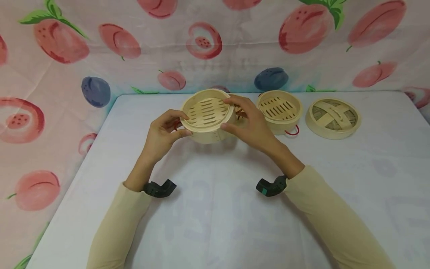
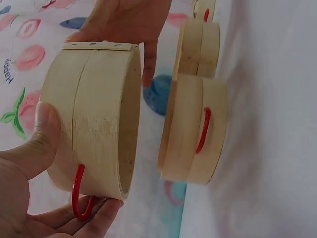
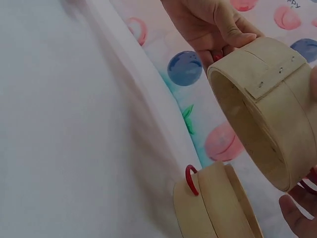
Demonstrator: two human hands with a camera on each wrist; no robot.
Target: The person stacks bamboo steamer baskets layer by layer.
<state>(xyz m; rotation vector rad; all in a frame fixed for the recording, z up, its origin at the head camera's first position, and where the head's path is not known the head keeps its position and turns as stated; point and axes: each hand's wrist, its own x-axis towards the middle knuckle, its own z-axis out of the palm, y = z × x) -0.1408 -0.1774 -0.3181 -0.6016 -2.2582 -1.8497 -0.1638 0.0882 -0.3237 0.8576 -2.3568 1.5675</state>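
Observation:
A round bamboo steamer basket [image 1: 205, 112] with a slatted floor is held up over the back of the table, tilted towards me. My left hand [image 1: 160, 136] grips its left side, thumb on the near wall and fingers at the rim and below. On the opposite side my right hand [image 1: 253, 125] holds the rim and wall. The left wrist view shows the basket's side wall [image 2: 96, 114] with a red loop handle [image 2: 79, 193] by the left fingers. From the right wrist, a stapled seam [image 3: 277, 77] and the hollow underside show.
Behind the held basket, mostly hidden in the head view, another steamer basket [image 2: 190, 131] stands on the table. To its right is a slatted basket [image 1: 280, 108] with a red handle, then a woven steamer lid [image 1: 333, 118]. A fruit-print cloth [image 1: 235, 56] hangs behind the white table [image 1: 215, 209].

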